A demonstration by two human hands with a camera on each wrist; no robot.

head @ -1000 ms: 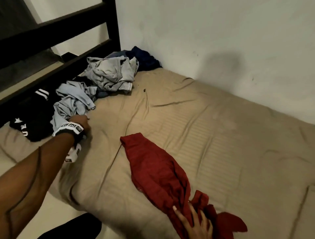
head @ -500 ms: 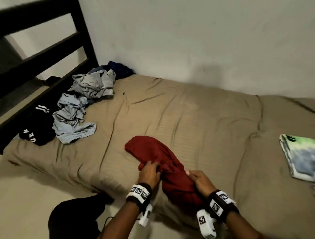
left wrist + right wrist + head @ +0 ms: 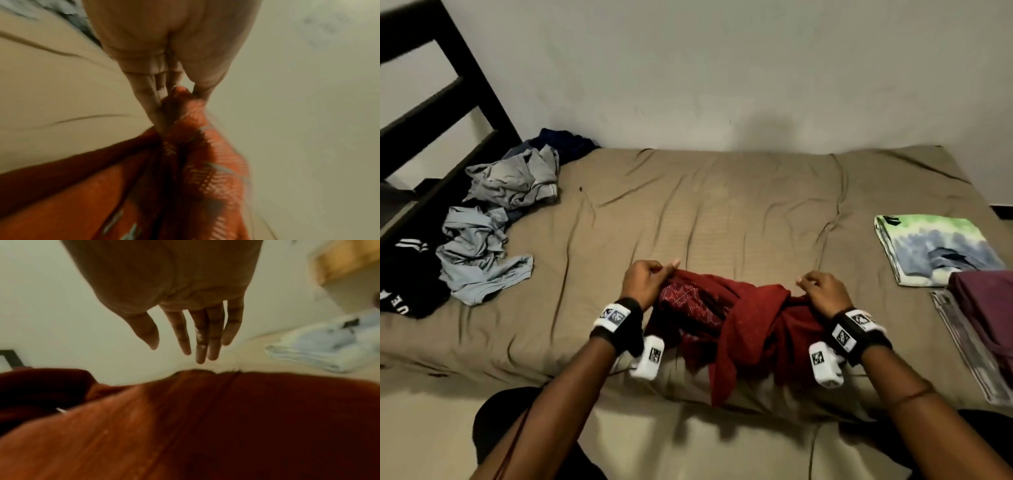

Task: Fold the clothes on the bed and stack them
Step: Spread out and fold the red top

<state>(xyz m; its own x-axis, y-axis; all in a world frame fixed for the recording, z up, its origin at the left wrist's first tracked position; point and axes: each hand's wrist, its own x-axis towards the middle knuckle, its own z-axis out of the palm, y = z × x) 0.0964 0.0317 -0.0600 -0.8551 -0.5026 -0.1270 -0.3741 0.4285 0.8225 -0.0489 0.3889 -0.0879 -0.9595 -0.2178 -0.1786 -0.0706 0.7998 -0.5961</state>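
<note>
Pinching the bunched red shirt (image 3: 736, 318) in our left hand (image 3: 645, 281) while our right hand (image 3: 825, 291), fingers (image 3: 197, 337) straight and apart, rests just above the cloth on the bed (image 3: 722, 212), we should grip both shoulders, then shake it flat.

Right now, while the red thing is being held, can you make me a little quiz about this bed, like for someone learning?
1. True or false: the left hand pinches the red garment.
2. Where does the folded tie-dye shirt lie? A: on the right part of the bed. B: on the floor. C: on top of the crumpled clothes.
3. Fill in: the crumpled clothes lie at the bed's ___ end, beside the dark bed frame.

Key: 1 true; 2 A; 3 left.
</note>
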